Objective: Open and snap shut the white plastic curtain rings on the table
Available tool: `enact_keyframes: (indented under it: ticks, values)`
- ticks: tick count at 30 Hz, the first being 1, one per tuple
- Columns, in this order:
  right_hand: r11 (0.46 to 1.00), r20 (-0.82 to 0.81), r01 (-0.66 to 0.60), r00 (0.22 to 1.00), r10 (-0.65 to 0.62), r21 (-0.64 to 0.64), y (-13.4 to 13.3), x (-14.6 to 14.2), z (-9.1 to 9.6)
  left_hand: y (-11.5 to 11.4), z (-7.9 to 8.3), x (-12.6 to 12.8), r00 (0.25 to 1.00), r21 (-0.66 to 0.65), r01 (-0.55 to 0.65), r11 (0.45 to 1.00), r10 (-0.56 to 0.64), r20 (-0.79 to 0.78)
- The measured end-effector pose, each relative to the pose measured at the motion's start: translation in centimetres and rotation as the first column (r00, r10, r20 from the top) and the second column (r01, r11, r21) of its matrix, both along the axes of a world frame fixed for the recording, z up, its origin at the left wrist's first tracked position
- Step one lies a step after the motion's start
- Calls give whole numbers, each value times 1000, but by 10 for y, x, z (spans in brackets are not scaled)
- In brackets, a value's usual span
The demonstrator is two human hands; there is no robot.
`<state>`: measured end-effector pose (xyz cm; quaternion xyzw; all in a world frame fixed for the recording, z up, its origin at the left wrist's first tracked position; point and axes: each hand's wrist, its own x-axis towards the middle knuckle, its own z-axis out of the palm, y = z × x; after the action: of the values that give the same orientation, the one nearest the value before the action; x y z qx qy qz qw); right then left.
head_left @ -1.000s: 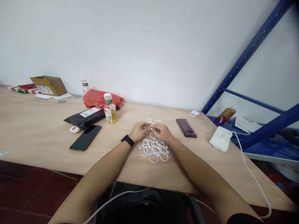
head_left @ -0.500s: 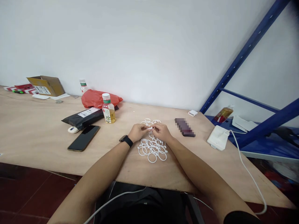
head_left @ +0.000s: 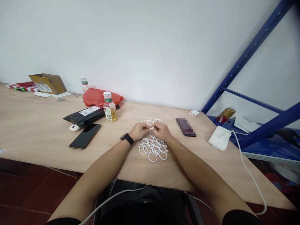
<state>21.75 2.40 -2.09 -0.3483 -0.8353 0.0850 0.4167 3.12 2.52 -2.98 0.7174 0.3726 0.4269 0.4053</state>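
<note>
My left hand, with a black watch on its wrist, pinches one side of a small white plastic ring. Fingers of my right hand close on its other side, so the two hands meet fingertip to fingertip. Most of that ring is hidden behind the fingers. Just below my hands, a pile of white plastic rings with small knobs lies on the wooden table. Several more white rings lie beyond my fingers.
Left of my hands are a black phone, a white earbud case, a black parcel, a drink bottle and a red bag. To the right are a blurred phone, a white power adapter with cable, and a blue shelf frame.
Both hands stay together over the rings, with a slight shift of the fingers on the held ring. The view has tilted a little; the table things have not moved.
</note>
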Motion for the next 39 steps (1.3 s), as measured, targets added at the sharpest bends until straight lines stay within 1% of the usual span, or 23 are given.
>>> enact_keyframes:
  ticks: [4, 7, 8, 10, 12, 14, 16, 19, 22, 24, 26, 28, 30, 32, 36, 39]
  values:
    - [1000, -21, -17, 1000, 17, -16, 0, -2, 0, 0, 0, -4, 999, 5, 39, 999, -39, -11]
    - [999, -84, 1, 996, -5, -53, 2, 0, 0, 0, 2, -5, 1000, 16, 23, 1000, -23, -20]
    - [998, -104, 6, 994, -13, -70, 2, 2, 0, 0, 3, -6, 999, 42, -6, 999, 8, -33]
    - [994, -127, 19, 991, -33, -107, 3, 5, 0, 1, 5, -10, 985, 147, -120, 982, 135, -102]
    - [991, -95, 39, 994, -52, -130, 4, 10, 0, 3, 6, -15, 930, 283, -242, 928, 305, -204]
    - [991, 8, 41, 999, -41, -126, 5, 13, 1, 6, 5, -19, 860, 365, -302, 881, 417, -293]
    - [992, 139, 4, 990, 14, -128, 6, 15, 2, 8, 3, -22, 816, 383, -306, 872, 447, -366]
    - [979, 242, -24, 968, 74, -203, 8, 14, 1, 7, 1, -21, 802, 377, -257, 890, 414, -431]
    - [943, 244, 44, 969, 40, -329, 9, 12, 0, 4, 2, -17, 831, 400, -214, 891, 381, -404]
    - [917, 238, 93, 971, 1, -387, 10, 11, -3, 3, 4, -14, 864, 412, -156, 898, 327, -384]
    - [906, 234, 133, 971, -38, -402, 11, 10, -5, 1, 6, -12, 887, 409, -56, 911, 234, -397]
    - [904, 216, 158, 973, -76, -397, 13, 10, -9, -1, 6, -10, 893, 402, 56, 914, 134, -429]
    - [902, 176, 161, 980, -96, -400, 14, 10, -12, -3, 5, -7, 885, 398, 152, 905, 55, -463]
    - [903, 126, 146, 987, -103, -405, 15, 10, -15, -5, 4, -5, 868, 390, 205, 898, 17, -497]
    - [902, 75, 137, 990, -116, -410, 17, 12, -19, -5, 1, -2, 849, 369, 211, 905, 17, -528]
    - [894, 62, 130, 992, -114, -429, 16, 15, -19, -4, 2, -4, 874, 373, 150, 916, 53, -482]
